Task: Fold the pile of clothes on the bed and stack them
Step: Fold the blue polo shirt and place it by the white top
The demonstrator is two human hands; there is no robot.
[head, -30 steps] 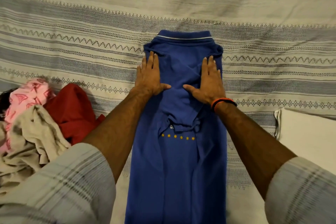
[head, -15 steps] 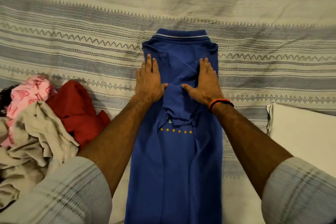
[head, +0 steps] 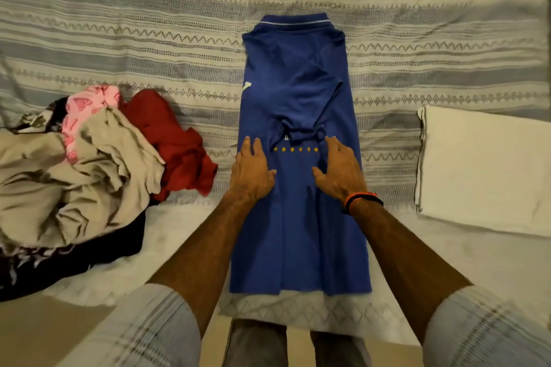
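A blue polo shirt [head: 298, 226] lies face down on the bed, collar at the far end, both sleeves folded in over its back, forming a long narrow strip. My left hand [head: 252, 171] lies flat on the shirt's left edge at mid-length. My right hand [head: 338, 171], with an orange band at the wrist, presses flat on the right side, just below a row of small yellow stars. A heap of unfolded clothes [head: 77, 170] sits at the left: beige, pink, red and dark pieces.
A folded white cloth [head: 483, 170] lies at the right of the shirt. The striped grey-and-cream bedspread [head: 149, 48] covers the bed. The bed's near edge runs just below the shirt hem, with my legs beyond it.
Both hands have slid down the shirt from the shoulder area toward me, to below the folded sleeves. The view has pulled back, showing the shirt's hem and the bed edge.
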